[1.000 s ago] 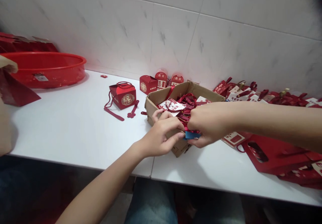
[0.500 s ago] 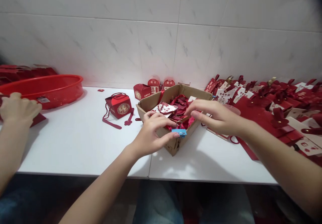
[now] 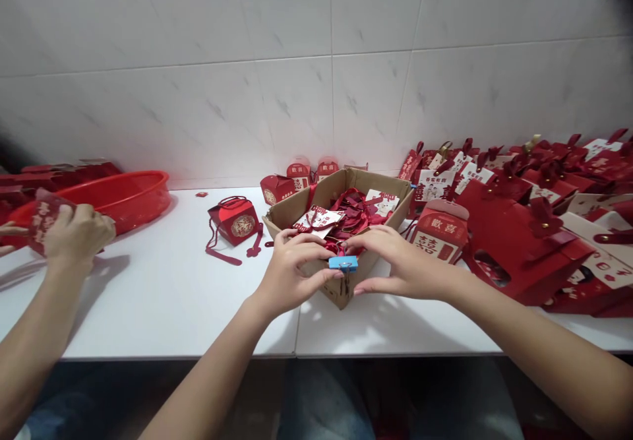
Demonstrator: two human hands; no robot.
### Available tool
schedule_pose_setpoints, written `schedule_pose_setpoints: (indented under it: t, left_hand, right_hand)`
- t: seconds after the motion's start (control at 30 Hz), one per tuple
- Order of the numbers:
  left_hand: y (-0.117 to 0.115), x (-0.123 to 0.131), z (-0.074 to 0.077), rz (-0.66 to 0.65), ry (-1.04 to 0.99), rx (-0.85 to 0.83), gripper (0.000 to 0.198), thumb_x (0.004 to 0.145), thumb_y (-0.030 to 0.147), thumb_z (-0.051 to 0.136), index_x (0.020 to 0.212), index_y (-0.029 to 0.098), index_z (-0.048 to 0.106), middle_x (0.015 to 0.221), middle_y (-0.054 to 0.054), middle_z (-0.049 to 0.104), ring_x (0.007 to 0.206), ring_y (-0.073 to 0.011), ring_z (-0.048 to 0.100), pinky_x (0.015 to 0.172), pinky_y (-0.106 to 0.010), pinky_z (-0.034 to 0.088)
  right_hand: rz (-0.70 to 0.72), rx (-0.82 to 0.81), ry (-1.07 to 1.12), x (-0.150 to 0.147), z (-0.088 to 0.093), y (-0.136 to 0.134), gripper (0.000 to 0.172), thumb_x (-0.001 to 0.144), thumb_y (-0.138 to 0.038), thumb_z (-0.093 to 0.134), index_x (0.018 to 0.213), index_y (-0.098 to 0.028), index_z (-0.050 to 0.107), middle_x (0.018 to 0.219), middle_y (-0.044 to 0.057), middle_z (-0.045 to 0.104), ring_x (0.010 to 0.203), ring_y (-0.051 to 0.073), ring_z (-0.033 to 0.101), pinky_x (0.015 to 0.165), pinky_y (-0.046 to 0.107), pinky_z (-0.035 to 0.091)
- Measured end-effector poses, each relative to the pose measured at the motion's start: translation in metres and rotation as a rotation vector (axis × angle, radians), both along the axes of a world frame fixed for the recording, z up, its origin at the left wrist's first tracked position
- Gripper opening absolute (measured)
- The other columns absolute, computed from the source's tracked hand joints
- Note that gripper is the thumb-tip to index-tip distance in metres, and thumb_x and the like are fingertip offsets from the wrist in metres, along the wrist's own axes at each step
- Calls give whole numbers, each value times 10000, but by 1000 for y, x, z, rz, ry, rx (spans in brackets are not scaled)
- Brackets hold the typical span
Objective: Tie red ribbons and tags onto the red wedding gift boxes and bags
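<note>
A cardboard box [image 3: 284, 212] stands before me with red ribbons [image 3: 351, 209] and printed white cards [image 3: 319, 219] inside. A blue binder clip [image 3: 343, 264] sits at its near corner. My left hand [image 3: 297, 272] is closed on the clip's left side, its thumb at the lower edge and its fingers over the box rim. My right hand [image 3: 400, 265] is at the right side of that corner; its thumb is spread from its fingers, which reach over the rim. I see nothing held in it. Its fingertips are partly hidden among the ribbons.
A red gift box [image 3: 235, 219] with a cord stands left of the cardboard box. Further left, another person's hand [image 3: 79, 232] holds a red packet [image 3: 42, 222] by a red basin [image 3: 133, 196]. Red gift bags [image 3: 514, 229] crowd the right side. A tiled wall [image 3: 297, 110] rises behind.
My right hand has moved from above the ribbons inside the box to its near corner, beside the clip. My left hand stays at the clip. The other person's hand has lifted a red packet.
</note>
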State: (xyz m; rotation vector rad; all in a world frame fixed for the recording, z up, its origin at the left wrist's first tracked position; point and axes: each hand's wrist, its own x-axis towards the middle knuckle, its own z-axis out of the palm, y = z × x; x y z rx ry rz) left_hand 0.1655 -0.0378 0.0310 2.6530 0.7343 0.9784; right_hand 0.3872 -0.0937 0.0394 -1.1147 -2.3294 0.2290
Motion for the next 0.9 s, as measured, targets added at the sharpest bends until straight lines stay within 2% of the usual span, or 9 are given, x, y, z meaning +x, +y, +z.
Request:
schedule_pose_setpoints:
  t: [0.1,0.17,0.23,0.33,0.4,0.47,0.57,0.7,0.9]
  left_hand:
    - [-1,-1,-2,3,28,17,114,776,313,688,854,240,647,885,24,712,975,-202,588,986,-412,197]
    - [1,-4,-2,-10,55,32,124,798,316,665,884,234,627,921,15,699,996,-202,569,978,-401,203]
    - [4,-7,-1,-42,104,36,160,818,331,644,944,239,613,967,8,685,1003,-200,552,951,-382,229]
    - [8,-12,3,-74,195,19,159,845,333,602,971,237,601,980,0,669,958,-194,539,884,-355,269]
    - [11,-13,6,-67,236,24,101,853,302,577,918,230,605,951,4,665,910,-188,532,842,-346,277]
    - [11,-13,6,-45,251,45,65,849,264,562,881,229,607,927,11,668,877,-185,526,817,-345,275]
    - [6,-9,2,1,234,79,77,846,262,550,865,224,614,891,6,676,844,-187,523,804,-353,275]
    - [-8,6,-6,64,172,124,102,843,283,550,855,213,622,834,-1,678,783,-185,511,766,-350,282]
    - [-24,31,-9,125,129,155,117,856,300,556,806,198,583,778,5,673,750,-184,512,739,-347,272]
  right_hand:
    - [-29,38,122,-7,0,-4,581,764,-484,669,1213,-152,507,1173,117,604,1083,239,539,930,367,395]
    - [-37,67,199,-14,5,-4,451,865,-460,550,1193,-153,520,1147,106,617,1022,204,570,872,319,426]
    - [-94,39,206,-26,14,-1,357,958,-417,365,1046,-157,593,984,74,664,848,160,605,726,265,448]
    - [-284,20,-54,-50,31,3,487,968,-415,298,745,-149,639,707,61,649,673,173,582,595,277,401]
    - [-434,111,-266,-64,39,5,486,959,-369,321,722,-133,673,727,101,663,735,237,596,594,309,380]
    - [-538,194,-346,-72,41,6,471,954,-320,316,766,-121,700,789,126,675,795,278,601,563,306,353]
    - [-558,248,-237,-70,34,5,424,936,-324,346,792,-128,693,796,106,665,748,233,607,491,265,294]
    - [-539,237,4,-57,19,0,381,904,-341,397,638,-148,589,654,52,586,552,131,522,471,246,272]
    - [-536,352,193,-42,12,0,393,905,-264,383,526,-175,434,571,16,450,519,109,410,496,247,290]
